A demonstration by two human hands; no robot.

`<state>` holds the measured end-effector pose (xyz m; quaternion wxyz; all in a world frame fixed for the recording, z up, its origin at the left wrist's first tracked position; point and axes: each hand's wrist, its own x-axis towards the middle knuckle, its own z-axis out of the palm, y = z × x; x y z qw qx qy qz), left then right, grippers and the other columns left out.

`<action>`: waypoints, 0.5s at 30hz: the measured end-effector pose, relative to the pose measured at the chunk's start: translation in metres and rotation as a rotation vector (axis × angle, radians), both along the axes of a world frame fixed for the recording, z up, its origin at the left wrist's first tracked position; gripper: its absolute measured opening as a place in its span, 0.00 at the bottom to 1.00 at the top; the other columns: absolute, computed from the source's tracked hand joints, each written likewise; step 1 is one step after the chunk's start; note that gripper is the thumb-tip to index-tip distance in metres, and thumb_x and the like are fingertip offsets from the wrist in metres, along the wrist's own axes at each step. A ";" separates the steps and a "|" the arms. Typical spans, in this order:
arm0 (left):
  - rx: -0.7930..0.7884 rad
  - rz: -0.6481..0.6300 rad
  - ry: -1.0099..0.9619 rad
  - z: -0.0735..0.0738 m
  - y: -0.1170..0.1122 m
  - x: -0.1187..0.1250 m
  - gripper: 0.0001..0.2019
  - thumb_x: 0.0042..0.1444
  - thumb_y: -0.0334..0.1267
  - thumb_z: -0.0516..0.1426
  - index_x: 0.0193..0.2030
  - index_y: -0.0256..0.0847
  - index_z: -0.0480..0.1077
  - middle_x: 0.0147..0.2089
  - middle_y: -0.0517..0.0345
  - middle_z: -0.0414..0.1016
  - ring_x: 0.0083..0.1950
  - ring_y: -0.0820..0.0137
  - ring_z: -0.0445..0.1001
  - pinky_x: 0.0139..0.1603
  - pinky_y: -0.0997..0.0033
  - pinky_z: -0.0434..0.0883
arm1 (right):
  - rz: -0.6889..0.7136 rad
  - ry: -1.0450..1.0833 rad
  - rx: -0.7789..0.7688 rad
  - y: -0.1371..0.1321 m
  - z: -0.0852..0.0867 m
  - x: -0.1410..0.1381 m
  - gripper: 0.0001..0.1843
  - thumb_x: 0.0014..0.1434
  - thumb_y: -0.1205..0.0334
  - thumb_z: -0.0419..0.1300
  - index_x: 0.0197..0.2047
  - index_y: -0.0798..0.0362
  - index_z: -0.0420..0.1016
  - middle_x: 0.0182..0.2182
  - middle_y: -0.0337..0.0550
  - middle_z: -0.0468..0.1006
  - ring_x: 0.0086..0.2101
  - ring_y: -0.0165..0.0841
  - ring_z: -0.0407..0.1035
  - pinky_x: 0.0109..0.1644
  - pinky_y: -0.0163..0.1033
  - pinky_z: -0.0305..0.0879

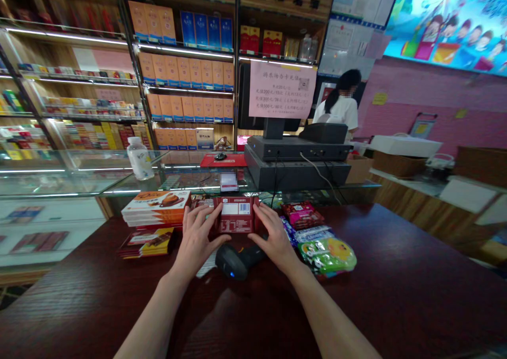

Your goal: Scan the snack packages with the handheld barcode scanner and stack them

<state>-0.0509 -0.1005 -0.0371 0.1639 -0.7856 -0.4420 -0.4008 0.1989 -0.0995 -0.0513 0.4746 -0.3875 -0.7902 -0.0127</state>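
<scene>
A dark red packet (236, 223) with a white label and a barcode faces me, upright between my hands. My left hand (199, 231) grips its left end, and my right hand (274, 233) grips the right end, fingers on the edges and thumbs below. Just under it on the counter lies a black barcode scanner (233, 263) with a blue light. Beside my left hand are stacked white and orange Dove boxes (156, 207) and flat chocolate packs (146, 242). To the right of my right hand lie a red snack bag (303, 214) and a green packet (328, 254).
A dark wooden counter (380, 295) spans the front. Behind it stand a glass display case, a bottle (140, 158), a black cash register (297, 163) with a pink sign (282, 90), and a mouse (220, 157). A person (340, 103) in white is beyond the register.
</scene>
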 end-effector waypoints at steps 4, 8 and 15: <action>-0.006 0.021 0.024 0.000 0.000 -0.001 0.39 0.55 0.50 0.63 0.71 0.49 0.55 0.59 0.48 0.70 0.63 0.53 0.63 0.71 0.40 0.50 | -0.019 -0.018 0.005 -0.002 -0.001 -0.002 0.42 0.60 0.61 0.65 0.73 0.42 0.51 0.64 0.49 0.66 0.65 0.46 0.58 0.66 0.57 0.58; 0.016 0.028 0.041 0.001 -0.001 -0.001 0.39 0.56 0.48 0.63 0.72 0.48 0.54 0.59 0.48 0.69 0.63 0.53 0.63 0.71 0.39 0.49 | -0.025 -0.024 0.005 -0.003 0.001 -0.003 0.42 0.61 0.63 0.64 0.73 0.43 0.50 0.64 0.50 0.66 0.65 0.45 0.57 0.66 0.56 0.59; 0.017 0.126 0.057 0.003 -0.008 0.008 0.39 0.57 0.42 0.62 0.73 0.47 0.50 0.58 0.48 0.68 0.62 0.55 0.64 0.71 0.39 0.50 | -0.056 -0.092 0.051 -0.006 0.004 -0.005 0.41 0.62 0.61 0.63 0.73 0.46 0.49 0.63 0.53 0.67 0.64 0.47 0.58 0.65 0.57 0.60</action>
